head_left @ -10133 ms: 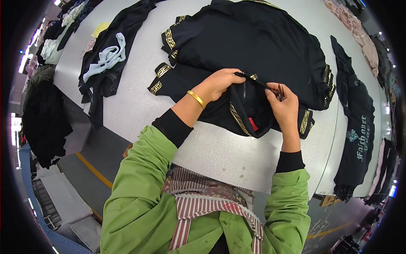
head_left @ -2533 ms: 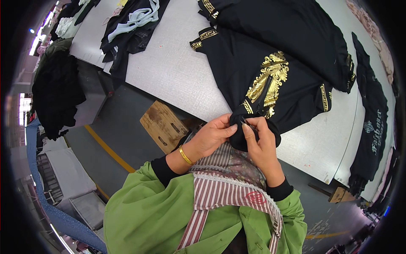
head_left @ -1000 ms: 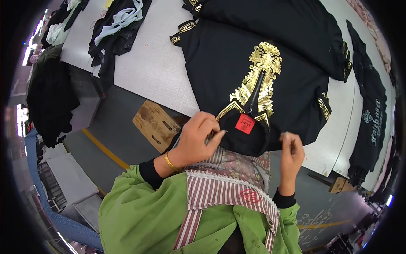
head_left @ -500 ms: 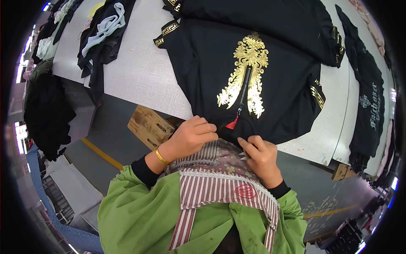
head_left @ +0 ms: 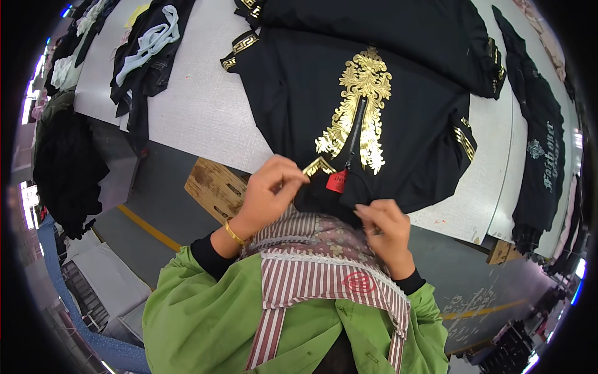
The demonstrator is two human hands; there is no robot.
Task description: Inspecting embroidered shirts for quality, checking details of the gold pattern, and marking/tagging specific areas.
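Note:
A black polo-like shirt [head_left: 417, 137] with a gold scroll print [head_left: 367, 78] and a short front zipper [head_left: 356, 131] lies on the table, its neck end hanging toward me. My left hand [head_left: 271, 187] pinches the left side of the neckline, where a gold-patterned strip [head_left: 319, 166] shows. A red tag [head_left: 336, 181] stands out inside the neck opening. At the right side of the neckline, my right hand [head_left: 387, 227] has its fingertips closed on the black cloth. Whether anything else sits in the right palm is hidden.
Another folded black garment [head_left: 374, 25] lies beyond the shirt. Dark clothes with a pale blue strip [head_left: 152, 40] are at the far left of the table [head_left: 199, 106]. A black printed garment [head_left: 532, 131] lies at right. A wooden stool [head_left: 215, 190] stands below the table edge.
My left hand has moved slightly left and up, spreading the neckline. The gold-patterned strip now shows, and the red tag sits more open. The right hand has shifted slightly.

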